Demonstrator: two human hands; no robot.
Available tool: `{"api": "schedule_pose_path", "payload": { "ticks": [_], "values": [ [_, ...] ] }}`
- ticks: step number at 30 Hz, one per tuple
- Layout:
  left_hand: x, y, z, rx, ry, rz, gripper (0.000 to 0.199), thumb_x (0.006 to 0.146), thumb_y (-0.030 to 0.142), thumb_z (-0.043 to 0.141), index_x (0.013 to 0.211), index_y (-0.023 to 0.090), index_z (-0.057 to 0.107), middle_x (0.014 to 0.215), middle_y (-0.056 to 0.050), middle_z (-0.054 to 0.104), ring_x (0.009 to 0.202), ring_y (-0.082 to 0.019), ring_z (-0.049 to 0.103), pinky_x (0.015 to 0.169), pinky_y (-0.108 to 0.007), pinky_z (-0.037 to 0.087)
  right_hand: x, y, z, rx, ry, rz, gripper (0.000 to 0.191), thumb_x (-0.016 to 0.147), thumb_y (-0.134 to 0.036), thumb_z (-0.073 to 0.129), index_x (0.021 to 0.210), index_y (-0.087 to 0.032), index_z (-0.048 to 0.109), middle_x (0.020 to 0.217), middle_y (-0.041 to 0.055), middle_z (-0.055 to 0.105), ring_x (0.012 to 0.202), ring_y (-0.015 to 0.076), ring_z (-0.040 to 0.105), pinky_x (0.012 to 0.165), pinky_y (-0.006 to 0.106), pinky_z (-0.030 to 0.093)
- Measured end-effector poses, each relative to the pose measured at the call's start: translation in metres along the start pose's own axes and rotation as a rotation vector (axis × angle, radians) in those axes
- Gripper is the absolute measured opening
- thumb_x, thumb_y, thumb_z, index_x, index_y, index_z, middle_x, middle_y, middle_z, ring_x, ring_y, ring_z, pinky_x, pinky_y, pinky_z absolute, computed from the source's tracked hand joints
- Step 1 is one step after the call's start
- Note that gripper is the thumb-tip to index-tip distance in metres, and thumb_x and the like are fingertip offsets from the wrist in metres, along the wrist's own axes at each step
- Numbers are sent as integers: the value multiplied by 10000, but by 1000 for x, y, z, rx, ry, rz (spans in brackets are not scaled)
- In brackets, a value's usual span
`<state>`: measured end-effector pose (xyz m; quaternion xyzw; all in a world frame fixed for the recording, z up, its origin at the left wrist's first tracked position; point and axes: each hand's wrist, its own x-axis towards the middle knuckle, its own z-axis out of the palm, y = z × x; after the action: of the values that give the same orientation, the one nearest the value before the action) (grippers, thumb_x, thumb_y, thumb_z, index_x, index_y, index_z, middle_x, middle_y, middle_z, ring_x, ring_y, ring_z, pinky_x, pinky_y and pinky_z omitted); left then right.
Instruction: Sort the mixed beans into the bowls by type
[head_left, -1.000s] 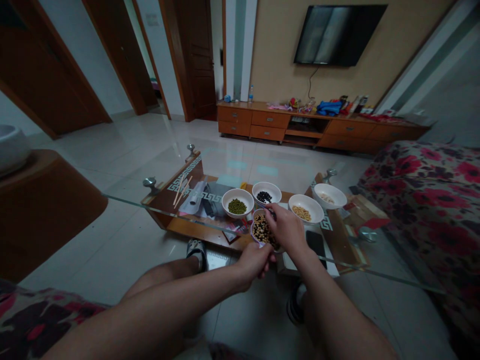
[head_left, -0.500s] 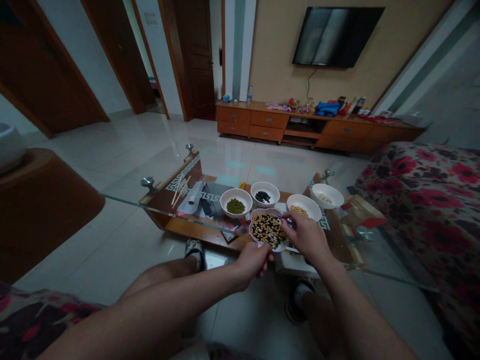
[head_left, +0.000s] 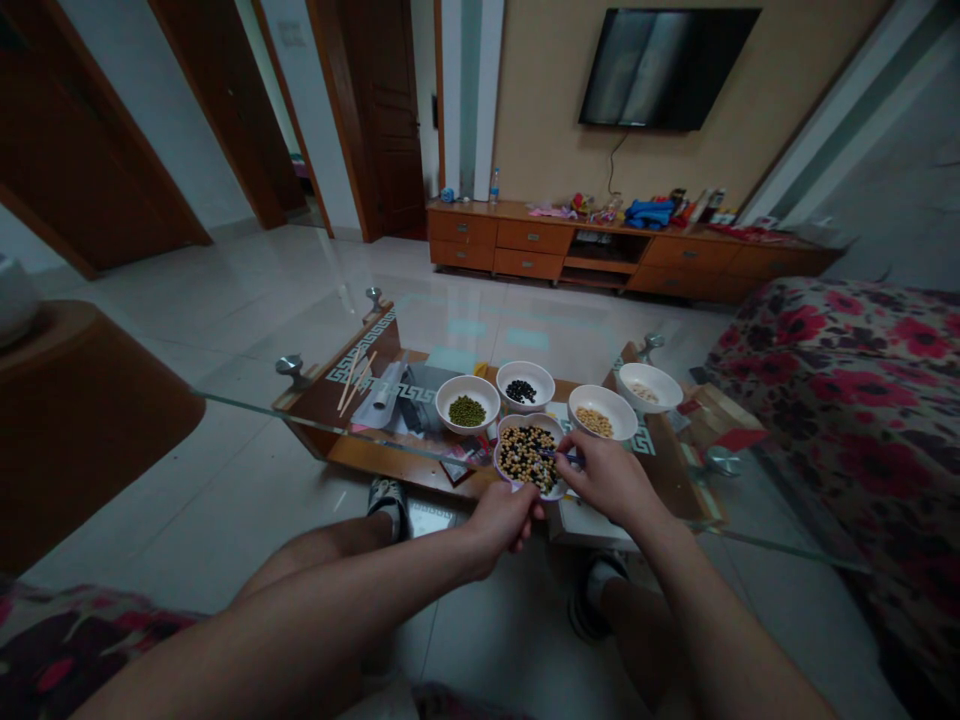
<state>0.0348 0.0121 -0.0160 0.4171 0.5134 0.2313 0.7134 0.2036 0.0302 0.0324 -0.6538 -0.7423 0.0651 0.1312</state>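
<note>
My left hand (head_left: 504, 522) is closed on the near edge of a bowl of mixed beans (head_left: 529, 457), which has a purple rim. My right hand (head_left: 604, 474) pinches a thin dark purple utensil (head_left: 561, 456), its tip among the yellow and black beans. Behind that bowl are white bowls on the glass table: one with green beans (head_left: 467, 410), one with black beans (head_left: 521, 391), one with yellowish beans (head_left: 595, 421) and one with pale pieces (head_left: 644, 391).
Chopsticks (head_left: 355, 384) lie at the left of the glass table (head_left: 247, 402). A metal fitting (head_left: 724, 461) stands at its right. Beyond are a low wooden cabinet (head_left: 528, 238) and a wall television (head_left: 667, 68). A flowered sofa (head_left: 847, 400) is at the right.
My right hand and the utensil have shifted slightly, with the tip now lower and farther into the beans. The whole view has moved a little, so the furniture sits slightly farther left.
</note>
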Motion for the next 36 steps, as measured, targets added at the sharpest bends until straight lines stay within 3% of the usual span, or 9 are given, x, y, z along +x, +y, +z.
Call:
{"api": "schedule_pose_path", "payload": {
  "ticks": [36],
  "values": [
    [3, -4, -1, -6, 4, 21, 244, 814, 328, 428, 645, 177, 519, 446, 49, 404, 349, -76, 330, 344, -197, 238, -1, 2, -3, -1, -98, -14, 159, 779, -338, 548, 753, -205, 632, 680, 30, 647, 614, 148, 568, 541, 233, 300]
  ]
}}
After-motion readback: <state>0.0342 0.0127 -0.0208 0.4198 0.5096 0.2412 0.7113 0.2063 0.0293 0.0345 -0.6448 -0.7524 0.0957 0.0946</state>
